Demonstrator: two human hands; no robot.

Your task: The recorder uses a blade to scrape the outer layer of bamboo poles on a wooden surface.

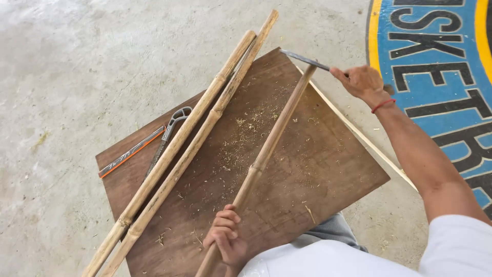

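Rough grey concrete floor spreads under us, and on it lies a brown plywood board dusted with pale shavings. Our left hand is clenched around the lower part of a bamboo pole, fingers wrapped over it near our lap. This pole lies across the board, its long axis running from our left fingers up and to the right, its far end pointing at the blade held in our right hand. Our right fingers are closed on the handle of a flat metal blade, whose tip meets the pole's top end. Left of our left fingers, two longer bamboo poles lie side by side, touching, on nearly the same slant. Beyond them rest a hacksaw, partly hidden under the poles, and a thin strip with an orange edge. Right of our right fingers, a painted floor sign shows black letters on blue inside a yellow curved band. A thin pale slat lies along the board's right edge.
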